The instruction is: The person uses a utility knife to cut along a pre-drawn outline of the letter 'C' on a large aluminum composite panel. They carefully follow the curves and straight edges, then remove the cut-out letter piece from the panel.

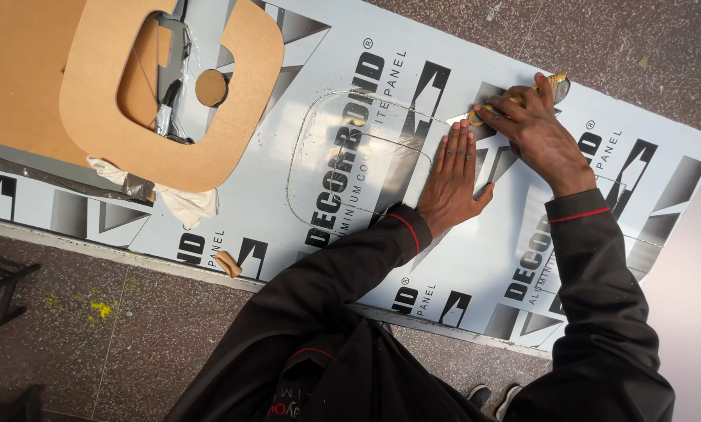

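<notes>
A large white panel point(288, 211) with black printed lettering lies flat on the floor. A clear rounded-square ring-shaped template point(319, 168) rests on it. My left hand point(452, 176) presses flat on the panel at the template's right edge, fingers together. Just to its right, my right hand point(534, 129) grips a small tool with a yellowish handle point(555, 80), its tip touching the panel near my left fingertips. Both arms wear dark sleeves with a red stripe at the cuffs.
A brown board ring-shaped template point(233, 133) lies on the panel at upper left, over a brown board sheet point(14, 78). A small brown disc point(211, 87) sits inside its opening. Crumpled white cloth point(182, 205) and a small tan scrap point(228, 264) lie nearby. Speckled floor point(132, 336) surrounds everything.
</notes>
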